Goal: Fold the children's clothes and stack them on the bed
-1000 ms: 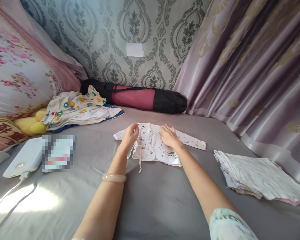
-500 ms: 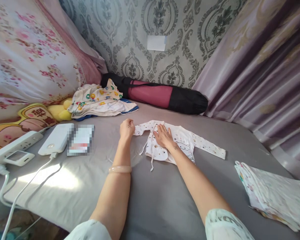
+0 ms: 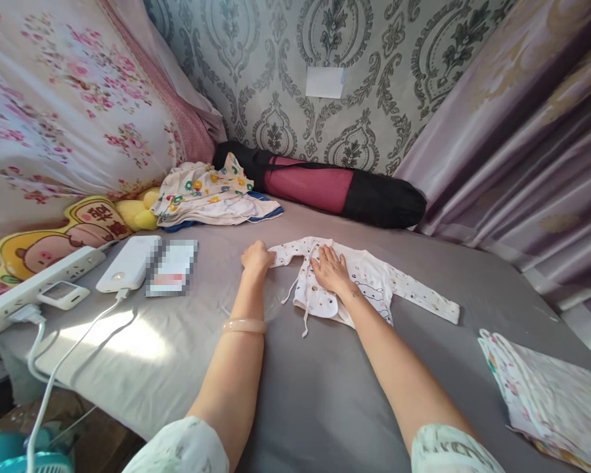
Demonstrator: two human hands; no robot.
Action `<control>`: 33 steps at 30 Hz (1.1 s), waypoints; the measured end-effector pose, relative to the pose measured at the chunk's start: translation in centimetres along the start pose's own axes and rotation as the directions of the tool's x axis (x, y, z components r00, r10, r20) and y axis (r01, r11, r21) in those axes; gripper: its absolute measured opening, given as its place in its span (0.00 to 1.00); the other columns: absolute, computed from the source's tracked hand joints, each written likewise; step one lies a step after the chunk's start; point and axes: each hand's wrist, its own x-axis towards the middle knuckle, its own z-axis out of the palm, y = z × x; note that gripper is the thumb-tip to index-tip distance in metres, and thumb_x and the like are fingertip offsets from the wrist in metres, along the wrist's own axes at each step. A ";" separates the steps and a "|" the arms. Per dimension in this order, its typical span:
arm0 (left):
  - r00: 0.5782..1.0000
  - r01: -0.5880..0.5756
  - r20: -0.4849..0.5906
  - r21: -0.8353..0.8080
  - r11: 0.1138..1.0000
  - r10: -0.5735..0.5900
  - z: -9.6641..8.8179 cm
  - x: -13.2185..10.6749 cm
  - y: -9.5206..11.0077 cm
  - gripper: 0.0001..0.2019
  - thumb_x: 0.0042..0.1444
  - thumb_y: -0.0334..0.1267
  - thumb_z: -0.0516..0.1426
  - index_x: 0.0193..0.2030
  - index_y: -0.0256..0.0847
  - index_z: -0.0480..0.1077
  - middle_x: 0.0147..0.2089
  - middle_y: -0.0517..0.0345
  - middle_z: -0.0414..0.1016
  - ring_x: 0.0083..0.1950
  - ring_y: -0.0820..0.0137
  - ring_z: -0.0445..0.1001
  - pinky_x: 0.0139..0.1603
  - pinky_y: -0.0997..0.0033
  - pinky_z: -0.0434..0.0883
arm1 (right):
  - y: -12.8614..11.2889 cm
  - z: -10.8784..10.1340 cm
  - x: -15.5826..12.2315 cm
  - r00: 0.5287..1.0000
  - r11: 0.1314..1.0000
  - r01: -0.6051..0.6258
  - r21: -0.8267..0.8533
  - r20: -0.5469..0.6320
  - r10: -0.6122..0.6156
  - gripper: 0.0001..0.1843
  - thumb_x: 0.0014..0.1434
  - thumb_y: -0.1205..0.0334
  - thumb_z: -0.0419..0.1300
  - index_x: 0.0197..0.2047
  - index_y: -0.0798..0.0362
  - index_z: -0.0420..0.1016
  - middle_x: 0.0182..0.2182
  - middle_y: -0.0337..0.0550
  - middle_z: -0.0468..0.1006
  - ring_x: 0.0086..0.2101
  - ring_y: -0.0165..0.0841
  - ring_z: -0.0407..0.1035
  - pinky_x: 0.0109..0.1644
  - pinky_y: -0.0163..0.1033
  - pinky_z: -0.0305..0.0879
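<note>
A small white baby shirt (image 3: 369, 269) with tiny prints and tie strings lies spread on the grey sheet (image 3: 305, 387). Its right-hand sleeve stretches out flat toward the right. My left hand (image 3: 257, 256) is closed on the cuff of the left-hand sleeve. On the chest of the shirt, my right hand (image 3: 331, 269) lies flat with its fingers stretched out. The part of the cuff inside my left fist is hidden.
At the left are a power strip (image 3: 44, 286), a white power bank (image 3: 131, 264) with a cable, and a blurred-out phone (image 3: 172, 268). Behind lie crumpled clothes (image 3: 207, 197) and a long black-and-red bag (image 3: 320, 187). Folded cloth (image 3: 551, 394) sits at right.
The whole scene has shifted slightly to the right in view. Both hands keep their places on the shirt; my left fist looks turned a little more knuckles-up.
</note>
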 end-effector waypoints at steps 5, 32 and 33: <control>0.994 -0.029 0.101 -0.018 0.999 0.030 0.3 0.2 0.4 0.12 0.49 0.36 0.59 0.42 0.41 0.72 0.49 0.42 0.79 0.53 0.54 0.76 0.48 0.61 0.72 | -0.2 -0.8 -0.1 0.999 1.000 -0.008 0.003 0.035 0.008 0.35 0.70 0.50 0.34 0.73 0.61 0.45 0.73 0.51 0.41 0.70 0.42 0.35 0.70 0.59 0.32; 0.944 -0.207 -0.297 -0.190 0.960 0.144 -0.5 3.9 -0.1 0.15 0.62 0.35 0.47 0.52 0.42 0.70 0.50 0.45 0.77 0.54 0.57 0.74 0.53 0.60 0.69 | -2.0 1.0 3.6 0.983 0.997 0.002 0.077 -0.183 0.012 0.32 0.70 0.53 0.36 0.72 0.59 0.49 0.70 0.52 0.51 0.69 0.39 0.42 0.70 0.45 0.35; 0.937 -0.231 -0.295 -0.129 0.964 0.186 -0.5 4.0 -0.2 0.16 0.63 0.34 0.46 0.53 0.42 0.69 0.50 0.44 0.76 0.54 0.56 0.73 0.53 0.60 0.69 | -2.1 1.0 3.4 0.980 0.998 0.012 0.069 -0.199 0.002 0.32 0.70 0.52 0.37 0.72 0.57 0.49 0.70 0.52 0.52 0.69 0.40 0.43 0.70 0.46 0.35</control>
